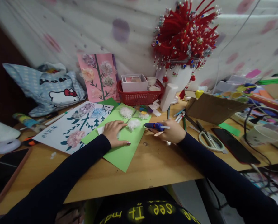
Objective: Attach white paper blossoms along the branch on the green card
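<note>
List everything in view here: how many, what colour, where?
Green sheet: one, light green, centre
Tufts: two or more, white, on the green sheet
Glue gun: one, blue, right of the green sheet
Flower picture: one, white, left of the green sheet
Standing picture: one, pink, behind
Bag: one, blue-white check, back left
Basket: one, red, back centre
Box: one, white, in the basket
Headdress: one, red, beaded, back right
Scissors: one pair, pale handles, right
Phones: two, dark, far left and right
Cardboard: one, brown, right
Curtain: one, white, spotted, behind
Oddments: uncounted, mixed, far right
Table: one, wood-brown, beneath
Sleeves: two, dark blue, foreground
Left hand: one, on the green sheet
Right hand: one, fingers around the glue gun
</note>
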A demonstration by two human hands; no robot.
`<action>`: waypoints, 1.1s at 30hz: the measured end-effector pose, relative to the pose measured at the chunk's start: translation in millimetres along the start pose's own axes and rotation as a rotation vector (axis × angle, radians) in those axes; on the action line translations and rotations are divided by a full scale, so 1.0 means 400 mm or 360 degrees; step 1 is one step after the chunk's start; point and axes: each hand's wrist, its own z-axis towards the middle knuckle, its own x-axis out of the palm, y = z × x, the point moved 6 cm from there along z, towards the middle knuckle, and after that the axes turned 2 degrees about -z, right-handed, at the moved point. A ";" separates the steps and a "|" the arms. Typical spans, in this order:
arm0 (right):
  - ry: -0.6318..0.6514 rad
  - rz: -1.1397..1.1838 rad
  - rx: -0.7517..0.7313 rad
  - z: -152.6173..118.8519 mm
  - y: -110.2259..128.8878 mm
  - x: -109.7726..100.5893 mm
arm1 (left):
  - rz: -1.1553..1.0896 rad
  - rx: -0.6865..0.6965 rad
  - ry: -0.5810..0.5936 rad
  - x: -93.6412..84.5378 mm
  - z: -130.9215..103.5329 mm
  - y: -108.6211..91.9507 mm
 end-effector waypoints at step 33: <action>-0.0198 0.0114 0.0645 -0.158 -0.176 -0.021 | -0.0212 -0.0309 0.0053 -0.112 -0.009 0.079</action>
